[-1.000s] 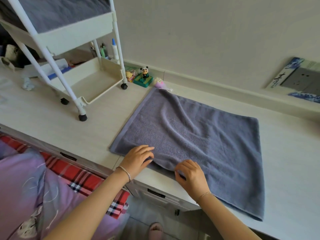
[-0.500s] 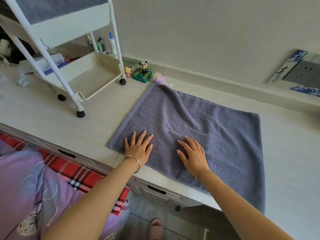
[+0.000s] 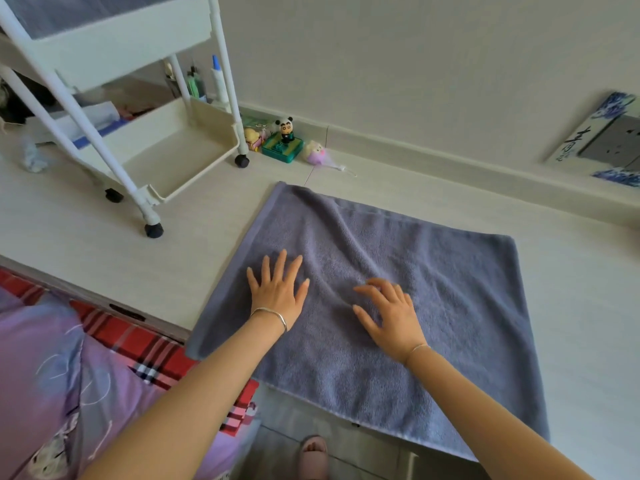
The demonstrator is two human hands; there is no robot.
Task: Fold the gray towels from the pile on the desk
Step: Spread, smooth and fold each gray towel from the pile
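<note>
A gray towel (image 3: 433, 271) lies spread on the pale desk (image 3: 86, 244), its near edge hanging over the desk front. My left hand (image 3: 277, 289) presses flat on the towel's left part with fingers straight and spread. My right hand (image 3: 388, 310) rests on the towel's middle with fingers loosely bent, holding nothing. Soft wrinkles run between and beyond the two hands. More gray cloth (image 3: 69, 12) sits in the top tray of the cart at the upper left.
A white wheeled cart (image 3: 166, 147) stands on the desk at the left. Small toy figures (image 3: 285, 140) line the wall behind the towel. A wall socket panel (image 3: 606, 140) is at the right. A purple and plaid bedcover (image 3: 69, 375) lies below the desk.
Both hands left the towel's near edge and slid farther up onto it, now lying flat on the cloth. The towel lies flatter, and the view has come closer.
</note>
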